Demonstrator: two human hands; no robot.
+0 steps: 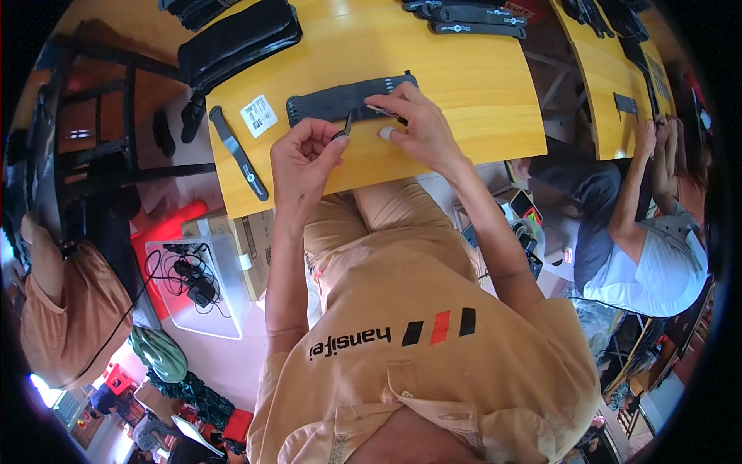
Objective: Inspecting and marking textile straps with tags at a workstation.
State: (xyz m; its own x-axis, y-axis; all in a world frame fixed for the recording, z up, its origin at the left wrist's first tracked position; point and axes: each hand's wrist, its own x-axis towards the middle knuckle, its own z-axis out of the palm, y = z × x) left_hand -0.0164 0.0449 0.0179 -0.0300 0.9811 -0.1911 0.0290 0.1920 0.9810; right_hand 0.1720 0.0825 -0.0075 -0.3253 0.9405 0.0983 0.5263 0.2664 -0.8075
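A long dark grey fabric band (332, 100) lies flat on the yellow wooden table (479, 85), with small white marks near its right end. My right hand (413, 127) presses on the band's right part with its fingertips. My left hand (305, 155) pinches a thin dark tool (348, 125) just in front of the band, its tip close to my right fingers.
A narrow black strap (238, 153) and a small white label (259, 114) lie at the table's left. Black pads (239, 39) are stacked at the back left, more straps (471, 19) at the back. A seated person (649, 232) works at a second table on the right. A clear box (201, 286) stands on the floor.
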